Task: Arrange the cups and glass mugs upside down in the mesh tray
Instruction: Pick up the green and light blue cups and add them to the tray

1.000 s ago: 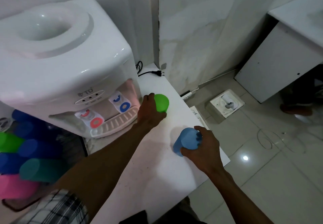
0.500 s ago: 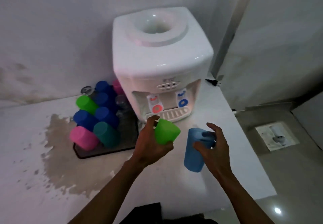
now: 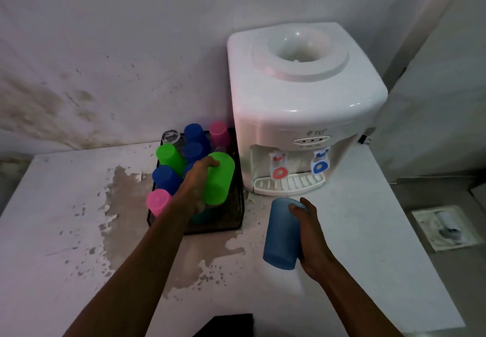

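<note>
My left hand (image 3: 193,188) grips a green cup (image 3: 219,178), bottom up, over the right side of the black mesh tray (image 3: 238,206). Several cups stand upside down in the tray: a green one (image 3: 169,157), dark blue ones (image 3: 165,178), pink ones (image 3: 157,201) and a glass mug (image 3: 171,136) at the back. A teal cup is partly hidden under my left wrist. My right hand (image 3: 309,234) holds a light blue cup (image 3: 282,234), tilted with its mouth down, above the counter right of the tray.
A white water dispenser (image 3: 302,105) stands right behind the tray, its drip grate (image 3: 288,184) facing me. The white counter (image 3: 52,231) has a worn, peeled patch left of the tray. The counter ends at the right, with floor below (image 3: 447,226).
My view swung left, bringing the tray into sight. My left hand carried the green cup from in front of the dispenser to above the tray. My right hand lifted the blue cup and followed leftward.
</note>
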